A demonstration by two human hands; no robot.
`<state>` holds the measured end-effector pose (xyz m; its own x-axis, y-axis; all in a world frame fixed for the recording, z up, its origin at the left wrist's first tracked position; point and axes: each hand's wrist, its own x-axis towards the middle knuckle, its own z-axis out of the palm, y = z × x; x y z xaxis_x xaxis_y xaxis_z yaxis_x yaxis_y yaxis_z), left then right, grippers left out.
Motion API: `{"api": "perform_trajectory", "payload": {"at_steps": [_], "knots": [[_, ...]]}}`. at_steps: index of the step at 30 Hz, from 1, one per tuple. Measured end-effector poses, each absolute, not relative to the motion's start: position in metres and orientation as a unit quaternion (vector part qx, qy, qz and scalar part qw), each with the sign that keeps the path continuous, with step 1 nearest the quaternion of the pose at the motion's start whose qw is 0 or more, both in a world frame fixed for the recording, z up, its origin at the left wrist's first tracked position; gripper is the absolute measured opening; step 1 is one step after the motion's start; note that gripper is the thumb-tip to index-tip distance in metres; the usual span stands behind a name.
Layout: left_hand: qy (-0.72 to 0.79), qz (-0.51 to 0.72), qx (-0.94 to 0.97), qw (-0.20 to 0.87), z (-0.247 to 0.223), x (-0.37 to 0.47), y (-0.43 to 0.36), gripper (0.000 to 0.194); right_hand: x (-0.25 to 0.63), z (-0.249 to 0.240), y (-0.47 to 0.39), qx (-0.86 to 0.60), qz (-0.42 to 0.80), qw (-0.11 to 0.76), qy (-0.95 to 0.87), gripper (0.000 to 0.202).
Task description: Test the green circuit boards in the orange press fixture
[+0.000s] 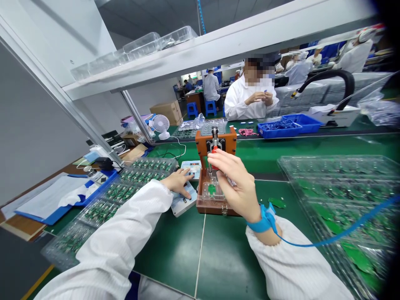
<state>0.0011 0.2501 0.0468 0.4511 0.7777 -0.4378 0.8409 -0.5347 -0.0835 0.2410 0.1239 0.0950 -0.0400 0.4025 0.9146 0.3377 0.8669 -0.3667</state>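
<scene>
My left hand [179, 182] lies with fingers spread on two pale-blue instrument boxes; the rear box [194, 166] has a lit red display, and the front box [184, 203] is turned at an angle. My right hand [236, 179], with a blue wrist strap [265, 218], is closed around the red lever handle [215, 153] of a toggle clamp on a test fixture [200, 143]. The fixture has an orange upper frame and a brown base. A small green circuit board [211, 189] sits in its clear plate, below the clamp. My right fingers partly hide the handle and plate.
Clear trays of circuit boards [109, 196] stand at left, and more trays [343, 200] at right. A loose green board [277, 203] lies right of the fixture. Behind are a small fan [161, 125], a blue bin [281, 126] and a co-worker [250, 98]. A shelf [187, 54] crosses overhead.
</scene>
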Motion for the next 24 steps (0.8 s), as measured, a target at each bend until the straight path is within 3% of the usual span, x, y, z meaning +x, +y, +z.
{"api": "perform_trajectory", "payload": {"at_steps": [10,24], "knots": [[0.483,-0.185,0.849,0.111,0.049,-0.012,0.255,0.120,0.240,0.093,0.122,-0.261,0.030,0.644,-0.718,0.054],[0.489,-0.250,0.826,0.126,0.053,-0.018,0.255,0.133,0.241,0.093,0.123,-0.261,0.032,0.643,-0.719,0.052]]}}
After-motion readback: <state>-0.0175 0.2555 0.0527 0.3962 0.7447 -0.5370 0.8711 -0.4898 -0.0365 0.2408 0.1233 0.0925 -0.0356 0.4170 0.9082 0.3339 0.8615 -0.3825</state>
